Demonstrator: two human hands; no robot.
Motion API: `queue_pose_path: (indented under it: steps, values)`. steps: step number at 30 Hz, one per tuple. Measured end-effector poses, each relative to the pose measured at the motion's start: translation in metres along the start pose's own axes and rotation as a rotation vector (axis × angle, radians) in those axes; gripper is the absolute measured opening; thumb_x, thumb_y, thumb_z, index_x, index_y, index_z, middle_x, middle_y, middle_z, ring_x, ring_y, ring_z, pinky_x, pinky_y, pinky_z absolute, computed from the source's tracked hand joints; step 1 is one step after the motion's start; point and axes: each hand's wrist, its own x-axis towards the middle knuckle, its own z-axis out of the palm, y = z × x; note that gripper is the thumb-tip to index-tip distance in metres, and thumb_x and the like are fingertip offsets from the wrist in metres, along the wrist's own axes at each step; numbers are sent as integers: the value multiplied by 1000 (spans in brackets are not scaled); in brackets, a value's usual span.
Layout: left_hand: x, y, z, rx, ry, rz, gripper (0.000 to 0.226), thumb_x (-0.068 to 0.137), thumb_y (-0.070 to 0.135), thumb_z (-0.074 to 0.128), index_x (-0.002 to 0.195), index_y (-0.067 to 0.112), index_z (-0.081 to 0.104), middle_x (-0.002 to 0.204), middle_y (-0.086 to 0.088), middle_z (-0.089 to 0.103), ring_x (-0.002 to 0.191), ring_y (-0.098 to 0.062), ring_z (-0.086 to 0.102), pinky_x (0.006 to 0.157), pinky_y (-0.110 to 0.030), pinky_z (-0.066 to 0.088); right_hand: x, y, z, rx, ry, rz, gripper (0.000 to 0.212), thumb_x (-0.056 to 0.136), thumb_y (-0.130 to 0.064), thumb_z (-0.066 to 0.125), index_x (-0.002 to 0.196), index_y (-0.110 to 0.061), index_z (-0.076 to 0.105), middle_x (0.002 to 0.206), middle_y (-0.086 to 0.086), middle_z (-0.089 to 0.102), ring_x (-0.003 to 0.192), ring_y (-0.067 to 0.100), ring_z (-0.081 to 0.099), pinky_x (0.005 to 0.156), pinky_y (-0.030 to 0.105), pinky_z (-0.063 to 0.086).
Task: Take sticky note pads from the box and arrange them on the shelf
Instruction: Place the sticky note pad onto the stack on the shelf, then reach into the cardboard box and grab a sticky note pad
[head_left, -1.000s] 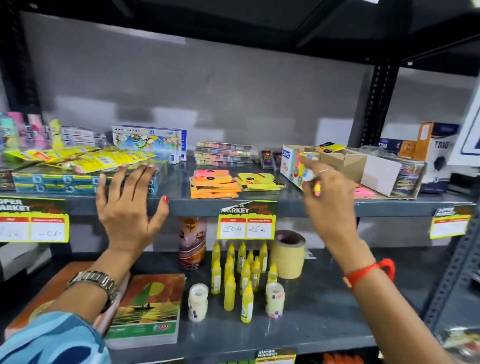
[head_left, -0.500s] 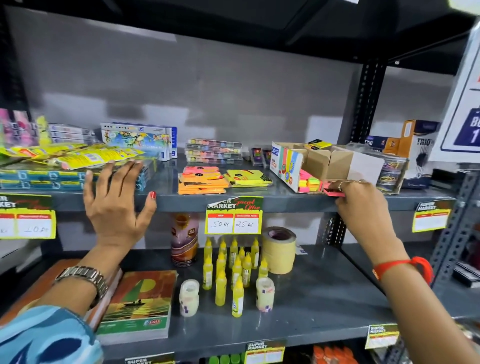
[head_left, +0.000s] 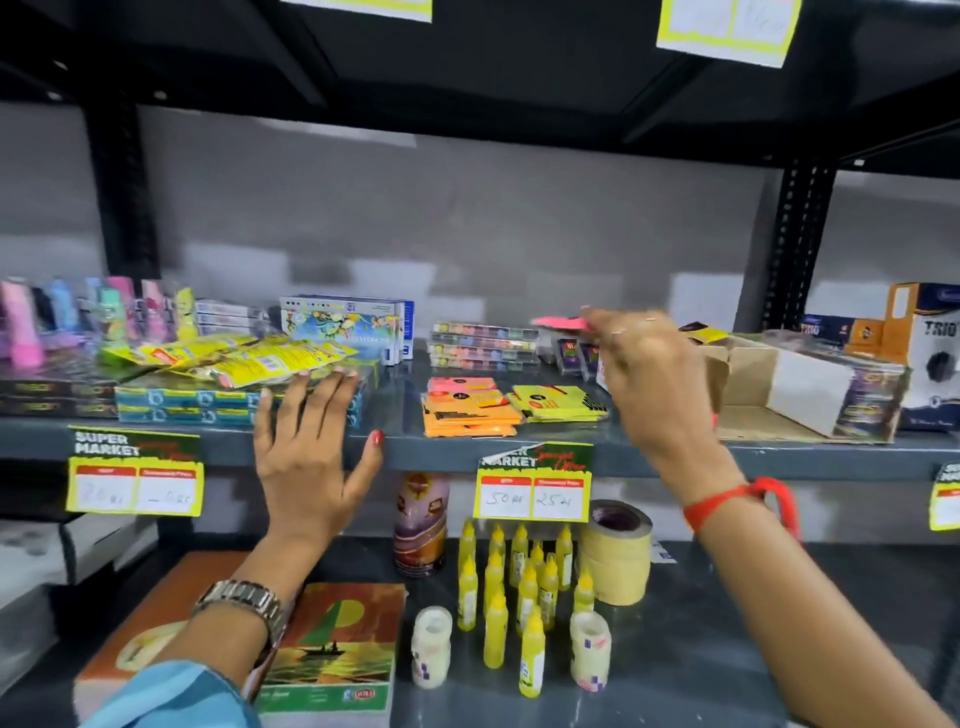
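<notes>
My right hand (head_left: 652, 374) holds a pink sticky note pad (head_left: 561, 323) by its edge, raised above the grey shelf (head_left: 405, 447), up and to the right of the arranged pads. On the shelf lie an orange stack with a pink pad on top (head_left: 467, 410) and a yellow stack (head_left: 558, 402) beside it. The open cardboard box (head_left: 753, 384) sits to the right, partly hidden by my right hand. My left hand (head_left: 311, 452) rests flat, fingers spread, against the shelf's front edge and blue packs.
Blue packs (head_left: 197, 405) with yellow packets (head_left: 239, 358) on top fill the left of the shelf. Colour boxes (head_left: 348, 322) and trays (head_left: 483, 345) stand at the back. Trio boxes (head_left: 924, 353) sit far right. Glue bottles (head_left: 519, 582), tape roll (head_left: 615, 556) and notebooks (head_left: 332, 649) occupy the lower shelf.
My right hand has come away from the shelf beside the box and risen leftward with a pink pad in its fingers. My left hand stays on the shelf edge.
</notes>
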Motion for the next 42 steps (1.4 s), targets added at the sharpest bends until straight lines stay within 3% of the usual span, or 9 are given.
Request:
queue_pose_path:
  steps: [4,7,11,14,19,22,25,31,42]
  values:
    - [1,0,1,3,-2,10,59,95,47,32,132,7,55,127,-11,62,125,-31,44,114,-47,18,21,-41,49,-9,-383,1,19,77,7,59,89,-4,68,82,19,69,77,36,64,60,37,51]
    - [0,-2,2,3,6,21,58,95,47,33,133,8,55,127,-10,62,124,-30,46,114,-47,20,30,-58,73,-27,-463,-44,27,81,6,55,100,-8,68,90,19,70,86,38,63,67,39,52]
    - [0,-4,3,3,19,40,57,94,46,35,133,9,54,127,-9,62,123,-28,45,113,-48,21,37,-65,93,74,-644,-29,18,85,2,52,96,-1,66,99,21,67,94,37,60,79,43,51]
    - [0,-4,5,5,26,44,57,95,47,32,133,10,53,127,-9,62,123,-28,45,112,-48,22,39,-65,98,242,-815,115,17,85,-2,51,94,-3,65,108,18,66,97,34,62,84,48,54]
    - [0,-3,5,-17,35,29,57,96,48,32,133,11,54,129,-6,62,126,-26,45,114,-47,20,28,-72,66,162,-609,256,26,91,-24,47,93,-1,60,97,21,66,89,39,60,75,39,50]
    - [-1,-2,5,-14,40,33,55,94,46,37,133,11,55,129,-7,62,125,-26,45,114,-47,20,13,-93,37,79,-666,277,53,91,-56,38,80,-6,52,93,21,62,91,38,58,69,37,41]
    - [-1,-2,5,-18,40,32,55,94,45,37,134,11,54,128,-7,62,125,-27,45,113,-48,21,5,-111,33,-7,-737,285,69,84,-70,29,67,-6,47,87,18,64,89,35,60,64,34,36]
    - [-1,-3,3,-16,8,31,56,94,45,37,135,11,52,130,-8,60,127,-28,43,114,-48,19,12,-119,38,28,-830,355,59,75,-61,58,101,-8,58,107,12,64,103,33,58,73,33,42]
    - [-2,-1,4,-56,43,37,54,93,43,39,134,10,54,129,-8,61,127,-28,43,115,-47,16,9,-100,4,295,-418,513,44,57,-50,75,78,-11,71,72,10,69,74,28,65,66,36,56]
